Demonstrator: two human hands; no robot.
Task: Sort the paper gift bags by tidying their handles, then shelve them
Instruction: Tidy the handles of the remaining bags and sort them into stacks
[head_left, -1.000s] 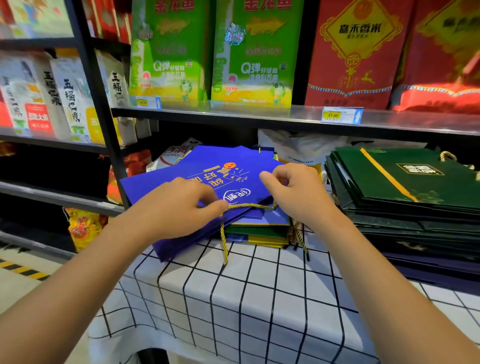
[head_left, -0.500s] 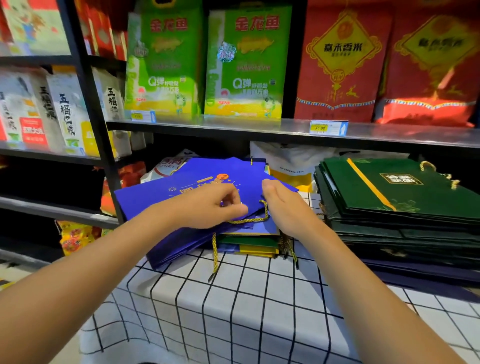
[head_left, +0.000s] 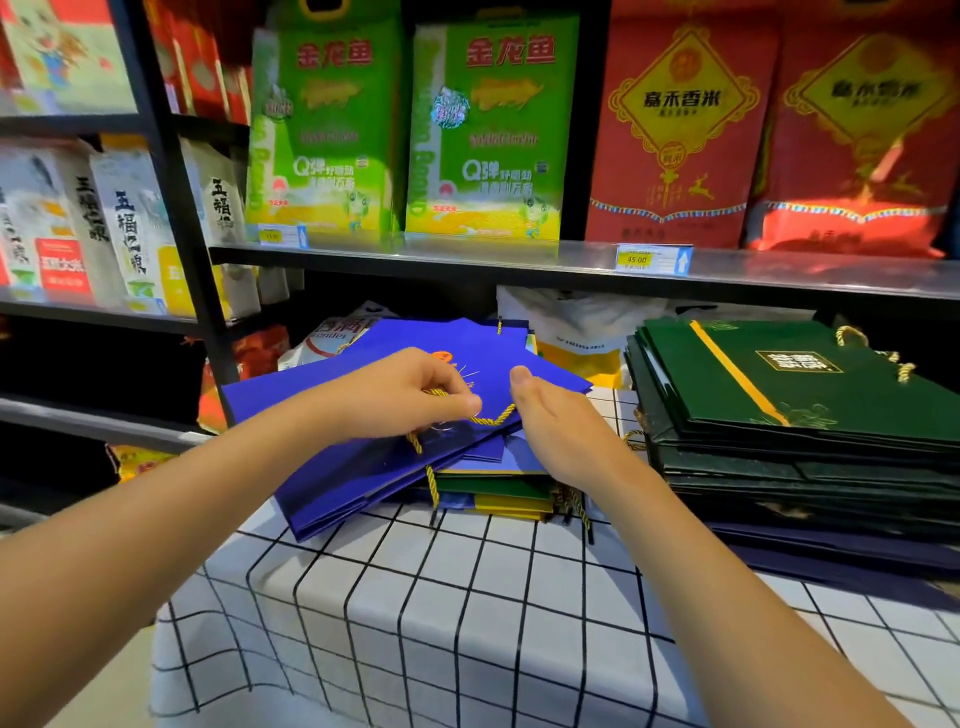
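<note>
A gold rope handle (head_left: 470, 418) is being pinched by the left hand (head_left: 415, 397) on top of the blue bag (head_left: 374, 462). The bag is lying on the checked cloth (head_left: 415, 613). The right hand (head_left: 558, 426) is being held flat, fingers straight, touching the rope.

Hidden under the left hand (head_left: 400, 395): most of the blue bag's (head_left: 363, 457) print. Beyond the right hand (head_left: 561, 421), green bags (head_left: 779, 395) cut off by the frame edge.

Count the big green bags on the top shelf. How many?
2: left green bag and right green bag, side by side left of the red bags. More may hide behind.
</note>
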